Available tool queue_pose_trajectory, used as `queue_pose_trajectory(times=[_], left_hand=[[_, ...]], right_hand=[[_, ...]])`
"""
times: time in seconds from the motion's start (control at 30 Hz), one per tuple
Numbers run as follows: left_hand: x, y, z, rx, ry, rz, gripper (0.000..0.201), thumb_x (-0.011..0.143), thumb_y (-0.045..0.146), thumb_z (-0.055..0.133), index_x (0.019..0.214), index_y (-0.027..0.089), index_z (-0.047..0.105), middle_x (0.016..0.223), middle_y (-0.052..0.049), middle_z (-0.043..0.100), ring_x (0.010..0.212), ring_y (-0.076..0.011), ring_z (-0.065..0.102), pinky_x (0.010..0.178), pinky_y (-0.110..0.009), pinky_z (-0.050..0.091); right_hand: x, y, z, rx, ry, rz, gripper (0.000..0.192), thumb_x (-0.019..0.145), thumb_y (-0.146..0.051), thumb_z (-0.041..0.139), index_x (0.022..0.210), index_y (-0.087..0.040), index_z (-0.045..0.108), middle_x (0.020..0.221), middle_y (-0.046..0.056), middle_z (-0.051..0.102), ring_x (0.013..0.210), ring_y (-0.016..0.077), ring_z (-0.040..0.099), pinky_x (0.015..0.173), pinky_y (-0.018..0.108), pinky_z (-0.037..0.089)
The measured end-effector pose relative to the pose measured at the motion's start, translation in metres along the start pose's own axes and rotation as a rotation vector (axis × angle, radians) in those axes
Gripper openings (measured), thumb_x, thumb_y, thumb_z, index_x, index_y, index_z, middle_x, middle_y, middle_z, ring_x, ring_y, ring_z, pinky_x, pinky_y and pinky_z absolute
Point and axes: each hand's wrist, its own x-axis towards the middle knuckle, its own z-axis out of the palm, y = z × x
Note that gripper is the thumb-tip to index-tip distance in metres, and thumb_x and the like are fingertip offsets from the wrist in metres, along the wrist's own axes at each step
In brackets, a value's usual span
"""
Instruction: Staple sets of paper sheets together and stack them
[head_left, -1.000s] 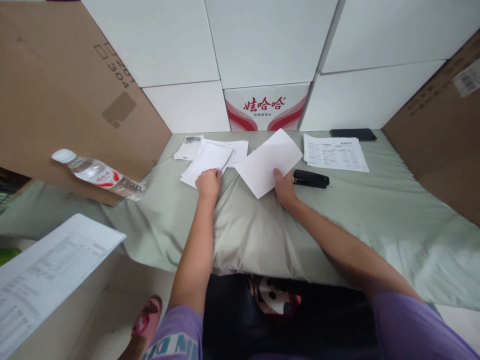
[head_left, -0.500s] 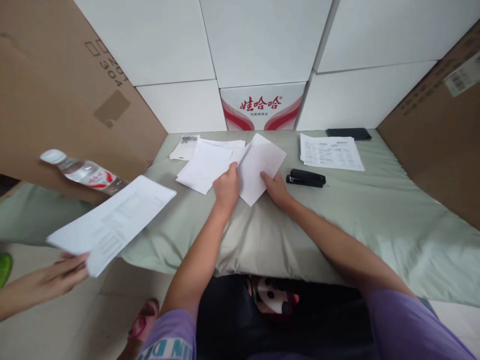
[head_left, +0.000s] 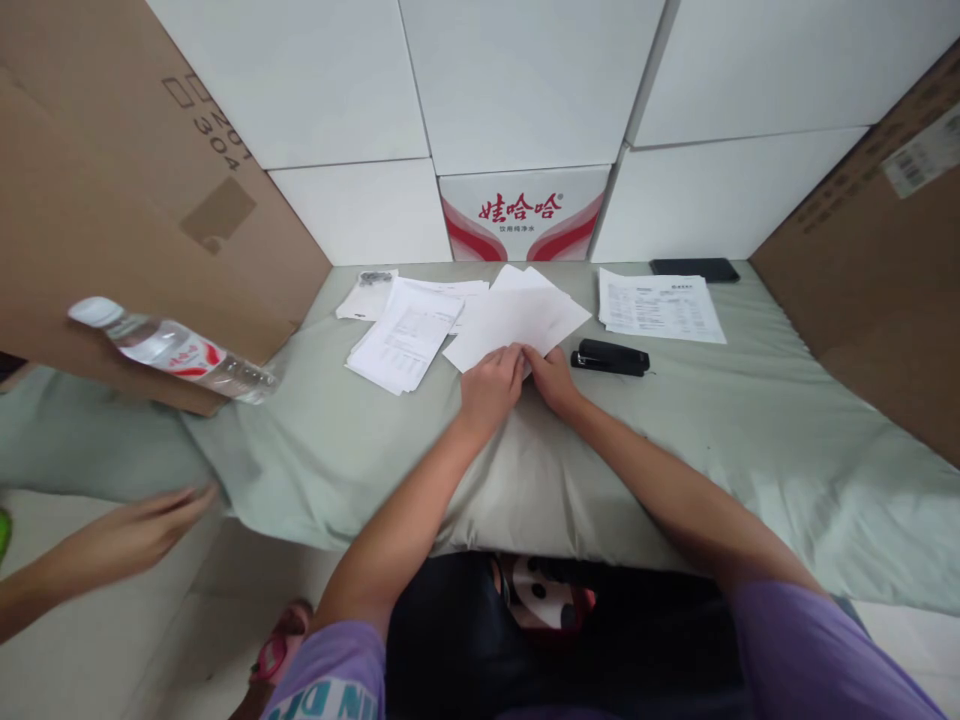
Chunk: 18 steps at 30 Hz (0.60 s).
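You are squaring up the loose white sheets [head_left: 517, 315] on the green cloth [head_left: 750, 420], between the printed stack [head_left: 405, 335] and black stapler [head_left: 609, 357]. Your left hand [head_left: 491, 385] and right hand [head_left: 553, 378] pinch their near edge; next, align the corners.

Two hands squaring blank sheets on a green-covered table.
Left hand [head_left: 491, 385] and right hand [head_left: 553, 378] touch the blank sheets [head_left: 517, 315]; black stapler [head_left: 609, 357] at 3 o'clock, printed stack [head_left: 401, 335] at 9 o'clock.
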Motion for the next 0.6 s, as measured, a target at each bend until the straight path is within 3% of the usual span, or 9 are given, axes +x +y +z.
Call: queue_pose_trajectory(times=[0.1,0.17,0.23,0.3,0.37,0.47,0.53,0.6], left_hand=[[0.002,-0.010,-0.001,-0.095,0.067,0.031,0.034,0.100,0.032,0.045,0.125,0.020,0.066,0.124,-0.013,0.071,0.116,-0.0257,0.064,0.101,-0.037,0.047],[0.005,-0.021,-0.005,-0.155,0.172,0.018,0.036,0.099,0.036,0.050,0.128,0.020,0.063,0.134,-0.014,0.066,0.129,-0.0261,0.057,0.112,-0.040,0.040],[0.011,-0.034,-0.009,-0.235,0.299,-0.058,0.046,0.095,0.042,0.057,0.135,0.018,0.057,0.146,-0.015,0.056,0.139,-0.0271,0.047,0.117,-0.042,0.035],[0.017,-0.047,-0.009,-0.379,0.372,-0.181,0.057,0.091,0.050,0.063,0.138,0.018,0.052,0.149,-0.017,0.052,0.139,-0.0277,0.047,0.114,-0.041,0.039],[0.023,-0.057,-0.007,-0.587,0.359,-0.267,0.058,0.089,0.058,0.061,0.132,0.019,0.055,0.137,-0.016,0.060,0.128,-0.0265,0.056,0.104,-0.039,0.046],[0.026,-0.061,-0.001,-0.845,0.322,-0.312,0.049,0.086,0.066,0.061,0.105,0.020,0.062,0.094,-0.007,0.068,0.094,-0.0207,0.066,0.083,-0.032,0.052],[0.024,-0.056,0.000,-0.911,0.337,-0.319,0.046,0.083,0.066,0.066,0.087,0.021,0.058,0.071,0.001,0.055,0.073,-0.0151,0.060,0.068,-0.026,0.049],[0.021,-0.049,-0.002,-0.927,0.357,-0.301,0.045,0.081,0.063,0.069,0.079,0.021,0.053,0.062,0.004,0.042,0.061,-0.0111,0.050,0.059,-0.023,0.044]], right_hand=[[0.003,0.002,-0.004,-0.019,0.053,0.026,0.036,0.079,-0.046,0.057,0.095,-0.017,0.068,0.091,0.008,0.074,0.095,0.0254,0.066,0.091,0.041,0.054],[0.007,-0.002,-0.009,-0.019,0.084,0.033,0.031,0.077,-0.043,0.057,0.094,-0.018,0.067,0.092,0.008,0.073,0.093,0.0262,0.066,0.091,0.042,0.054],[0.011,-0.010,-0.015,-0.034,0.107,0.022,0.025,0.077,-0.039,0.058,0.091,-0.019,0.065,0.091,0.007,0.071,0.093,0.0271,0.064,0.091,0.044,0.054],[0.015,-0.023,-0.021,-0.053,0.081,0.005,0.018,0.077,-0.035,0.058,0.087,-0.020,0.064,0.088,0.006,0.069,0.093,0.0280,0.063,0.091,0.046,0.054],[0.017,-0.036,-0.026,-0.063,0.004,-0.009,0.016,0.077,-0.031,0.058,0.087,-0.020,0.064,0.087,0.006,0.068,0.094,0.0293,0.063,0.092,0.048,0.054],[0.017,-0.052,-0.030,-0.072,-0.097,-0.009,0.019,0.076,-0.030,0.061,0.091,-0.019,0.066,0.090,0.007,0.070,0.094,0.0308,0.063,0.090,0.050,0.054],[0.014,-0.059,-0.031,-0.075,-0.114,-0.006,0.021,0.075,-0.030,0.063,0.092,-0.019,0.067,0.090,0.008,0.070,0.093,0.0308,0.064,0.089,0.051,0.054],[0.010,-0.063,-0.033,-0.082,-0.107,-0.015,0.022,0.074,-0.031,0.065,0.092,-0.019,0.067,0.088,0.007,0.070,0.092,0.0304,0.065,0.089,0.051,0.054]])
